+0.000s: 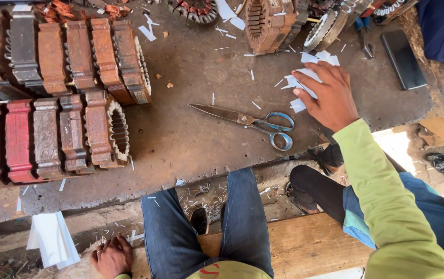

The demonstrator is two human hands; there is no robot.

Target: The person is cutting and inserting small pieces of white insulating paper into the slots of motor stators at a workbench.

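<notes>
Paper slips point(310, 77), small and white, lie in a loose pile on the worktable point(191, 134), up and to the right of the scissors point(253, 123). The right hand point(328, 95), in a light green sleeve point(387, 206), rests palm down on this pile with fingers point(310, 90) spread and flat, pressing the slips without closing round them. The scissors, long-bladed with blue handles, lie shut on the table just left of and below that hand, not touched, their blades pointing left. The left hand point(112, 257) sits far below and to the left of the scissors, off the table's near edge, knuckles up on a rough pale surface; its fingers curl loosely, and whether they hold anything cannot be told. A folded white paper stack point(51, 238) lies just left of that hand. Rusty stator cores point(62, 98), one painted red, stand in two rows well left of the scissors. More cores point(268, 20) stand above the scissors at the table's far edge. A dark flat phone point(403, 58) lies up and to the right of the scissors, beyond the right hand. Paper offcuts point(201, 199) litter the ground below the scissors, between the person's blue-jeaned legs point(242, 222). A wooden bench point(304, 243) runs below, to the right of the legs.
</notes>
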